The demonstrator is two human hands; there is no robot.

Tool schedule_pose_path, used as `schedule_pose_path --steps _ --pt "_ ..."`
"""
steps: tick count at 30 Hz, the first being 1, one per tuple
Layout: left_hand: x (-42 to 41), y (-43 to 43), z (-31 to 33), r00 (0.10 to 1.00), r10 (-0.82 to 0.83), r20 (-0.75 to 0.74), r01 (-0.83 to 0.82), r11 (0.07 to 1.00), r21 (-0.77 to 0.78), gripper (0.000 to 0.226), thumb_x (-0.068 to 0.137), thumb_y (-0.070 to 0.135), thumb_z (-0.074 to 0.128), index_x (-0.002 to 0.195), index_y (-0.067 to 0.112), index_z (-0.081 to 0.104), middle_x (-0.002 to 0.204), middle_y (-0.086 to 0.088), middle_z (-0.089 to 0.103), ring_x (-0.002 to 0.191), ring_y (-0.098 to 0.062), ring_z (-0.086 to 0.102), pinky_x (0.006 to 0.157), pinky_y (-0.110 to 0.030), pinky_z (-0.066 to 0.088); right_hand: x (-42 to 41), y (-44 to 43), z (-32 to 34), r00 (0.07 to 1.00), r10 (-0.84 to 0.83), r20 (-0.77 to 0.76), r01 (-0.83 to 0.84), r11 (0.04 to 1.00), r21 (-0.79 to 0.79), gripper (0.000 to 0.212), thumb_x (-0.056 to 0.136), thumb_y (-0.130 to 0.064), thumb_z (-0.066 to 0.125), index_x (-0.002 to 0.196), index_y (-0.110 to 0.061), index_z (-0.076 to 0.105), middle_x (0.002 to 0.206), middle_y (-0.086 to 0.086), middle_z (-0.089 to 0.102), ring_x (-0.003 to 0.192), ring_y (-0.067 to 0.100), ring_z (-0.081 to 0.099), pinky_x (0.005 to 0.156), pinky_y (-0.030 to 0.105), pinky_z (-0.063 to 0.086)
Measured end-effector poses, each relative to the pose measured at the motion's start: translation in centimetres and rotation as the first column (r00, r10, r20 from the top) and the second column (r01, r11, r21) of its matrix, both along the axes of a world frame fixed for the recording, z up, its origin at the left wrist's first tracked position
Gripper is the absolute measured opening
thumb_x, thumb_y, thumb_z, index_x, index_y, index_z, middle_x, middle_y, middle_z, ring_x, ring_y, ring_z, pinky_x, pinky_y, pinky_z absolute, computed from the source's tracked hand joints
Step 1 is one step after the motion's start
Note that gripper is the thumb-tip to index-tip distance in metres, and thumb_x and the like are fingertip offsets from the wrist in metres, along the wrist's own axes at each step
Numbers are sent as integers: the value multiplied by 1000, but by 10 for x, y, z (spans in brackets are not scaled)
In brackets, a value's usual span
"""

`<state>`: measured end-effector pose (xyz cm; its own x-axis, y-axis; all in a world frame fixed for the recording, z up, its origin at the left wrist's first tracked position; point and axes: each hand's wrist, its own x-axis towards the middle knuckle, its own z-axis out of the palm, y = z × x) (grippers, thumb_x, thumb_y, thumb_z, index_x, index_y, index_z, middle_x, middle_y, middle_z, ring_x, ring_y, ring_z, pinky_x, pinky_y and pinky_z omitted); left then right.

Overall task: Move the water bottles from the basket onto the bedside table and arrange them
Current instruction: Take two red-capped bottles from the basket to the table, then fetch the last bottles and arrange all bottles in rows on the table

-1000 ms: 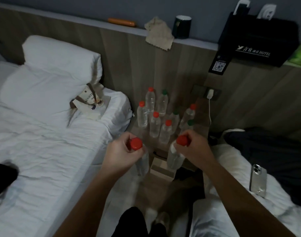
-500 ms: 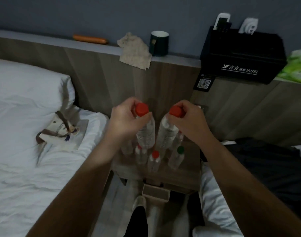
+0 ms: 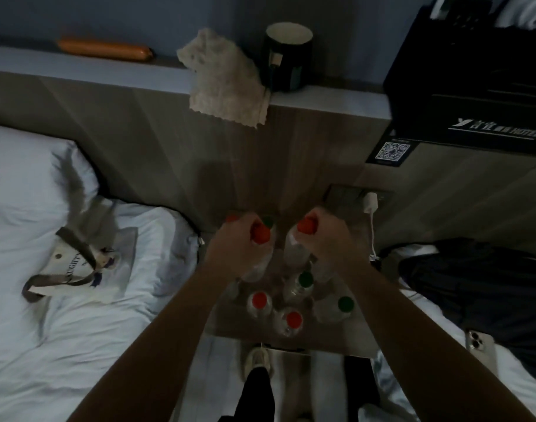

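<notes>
Since the earlier frame, both of our hands have carried their bottles forward and down, from chest height above the table to the rear of the cluster by the wooden headboard. Our left hand (image 3: 239,239) grips a red-capped bottle (image 3: 260,239) near its neck, fingers wrapped around the shoulder; our right hand (image 3: 327,236) grips a second red-capped bottle (image 3: 297,248) the same way. Both bottles hang roughly upright, close side by side, over the back half of the bedside table (image 3: 346,339); we cannot tell whether their bases touch the surface yet. Nearer to us stand two bottles with red caps (image 3: 259,300) (image 3: 293,318) and two with green caps (image 3: 305,278) (image 3: 346,303), packed near one another, and another green cap (image 3: 268,221) shows behind the left hand. The basket is not clearly visible below the table edge. We judge the main risk to be a knock-on fall: our forearms pass directly over the front bottles, and lowering two bottles at once into narrow gaps could clip a standing neighbour and topple it toward the table's front edge. Dim light and hidden bases also make a tilted release likely.
</notes>
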<state>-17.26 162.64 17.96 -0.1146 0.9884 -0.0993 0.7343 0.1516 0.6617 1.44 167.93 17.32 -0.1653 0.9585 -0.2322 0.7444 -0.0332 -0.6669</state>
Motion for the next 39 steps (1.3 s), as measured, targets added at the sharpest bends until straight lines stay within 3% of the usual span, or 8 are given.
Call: schedule_pose_path --steps 4,7,11,14,20,29,33,39 --pt "-5 12 -36 984 -71 -167 38 981 -191 34 84 43 58 113 27 51 107 0 61 100 -23 61 81 -34 47 -11 10 -38 978 -18 208 38 995 -96 22 77 -39 62 92 -27 50 78 -5 60 78 20 63 73 35 50" --pt "-10 18 -59 967 -110 -230 59 974 -217 36 85 42 59 116 26 52 108 -1 61 101 -23 60 82 -33 46 -17 13 -57 953 3 302 49 985 -167 39 80 -41 62 111 -22 49 92 1 64 87 25 64 77 36 51" --pt "-16 21 -94 981 -81 -176 41 975 -220 44 85 46 60 125 31 50 118 2 57 112 -21 55 82 -24 32 -24 21 -76 925 -4 381 96 971 -221 55 83 -40 62 130 -19 45 110 7 65 101 29 63 75 32 44" --pt "-21 24 -114 978 -110 -177 69 972 -224 43 84 45 62 123 30 51 123 1 54 112 -20 53 84 -24 30 -27 22 -84 927 4 375 111 952 -284 53 82 -44 60 126 -18 48 107 7 65 97 28 64 80 36 51" --pt "-32 30 -129 999 -49 -9 45 966 -254 30 83 44 62 107 33 46 97 8 54 88 -9 53 77 -24 40 -27 26 -89 920 -55 387 183 936 -302 60 80 -50 62 127 -17 45 107 7 64 98 28 63 84 41 52" --pt "-20 12 -121 993 39 -108 -70 952 -298 38 86 50 54 114 28 43 86 6 59 75 -12 58 69 -32 50 -12 22 -95 982 -98 159 156 898 -411 79 67 -51 62 137 -29 32 107 6 62 94 27 64 83 48 55" --pt "-14 -9 -100 983 105 -149 -130 977 -167 46 90 49 48 126 21 40 96 1 62 74 -13 56 57 -21 37 -9 12 -69 981 -15 192 85 927 -366 78 83 -43 60 147 -21 20 126 13 57 110 33 59 94 44 49" --pt "8 -80 -64 966 245 -79 -243 970 30 35 87 34 60 118 20 52 93 2 65 84 -17 65 70 -25 43 12 -19 -34 973 175 153 -130 955 -268 55 91 -36 57 139 -22 35 122 6 61 111 28 59 84 32 42"
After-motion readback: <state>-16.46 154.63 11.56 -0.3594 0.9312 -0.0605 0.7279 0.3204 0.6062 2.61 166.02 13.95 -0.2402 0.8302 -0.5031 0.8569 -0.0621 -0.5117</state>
